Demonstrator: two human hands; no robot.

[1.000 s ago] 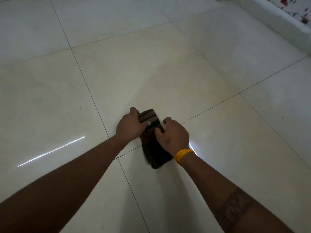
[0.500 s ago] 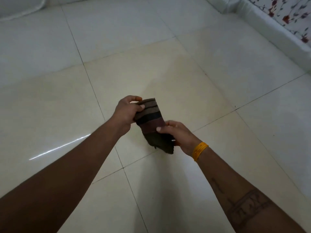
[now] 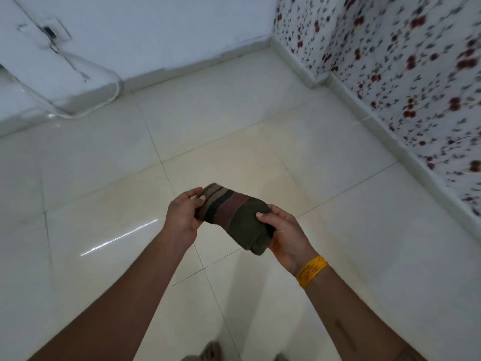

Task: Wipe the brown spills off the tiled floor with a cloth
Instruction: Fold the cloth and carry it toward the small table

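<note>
Holding: the folded cloth (image 3: 235, 217) is gripped at both ends and kept in the air, well above the tiled floor (image 3: 325, 256), not touching it.
Left hand: the left hand (image 3: 183, 216) is curled round the striped end of the cloth, thumb on top.
Right hand: the right hand (image 3: 285, 234) is closed on the dark olive end of the cloth, thumb pressed on its upper face.
Spills: no brown spill can be made out on the tiles below the cloth; glare and blur may be hiding faint marks.
Risk of missed patches: a spot could be left behind, since the floor beneath the cloth is glossy and reflective.
Risk of smearing: if a soiled face is turned down, brown residue could be spread back onto tiles under the cloth.
Risk of dropping: a loosened grip would let the fold come undone.
</note>
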